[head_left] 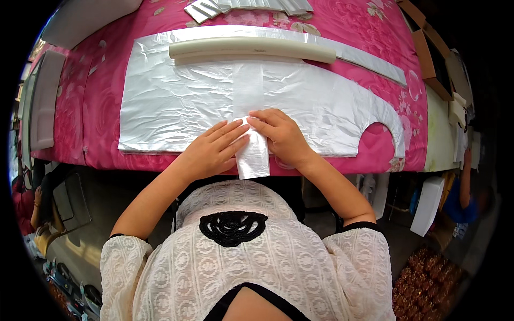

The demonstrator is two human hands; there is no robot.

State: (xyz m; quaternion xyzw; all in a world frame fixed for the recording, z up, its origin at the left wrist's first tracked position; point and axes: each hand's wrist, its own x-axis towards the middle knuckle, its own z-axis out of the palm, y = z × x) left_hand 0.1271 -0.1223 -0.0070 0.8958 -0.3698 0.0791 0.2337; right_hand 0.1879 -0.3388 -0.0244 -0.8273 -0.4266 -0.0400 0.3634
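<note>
A flat layer of silvery-white plastic bags (176,107) lies across the pink cloth in front of me, with a rounded cutout at its right end. Over the near edge, a narrow folded white plastic bag (252,160) hangs toward me. My left hand (214,147) rests on its left side, fingers stretched out and lying flat. From the right, my right hand (281,136) presses on the upper part of the fold with fingers extended and slightly bent. Their fingertips nearly meet; the undersides of both hands are hidden. Beyond them, a long cream tube (251,48) lies on the plastic.
Pink flowered cloth (101,115) covers the table. Folded white pieces (249,6) lie at its far edge. Cardboard boxes (431,64) stand at the right, and a pale padded panel (48,101) at the left. Another person's arm (466,179) shows at the far right.
</note>
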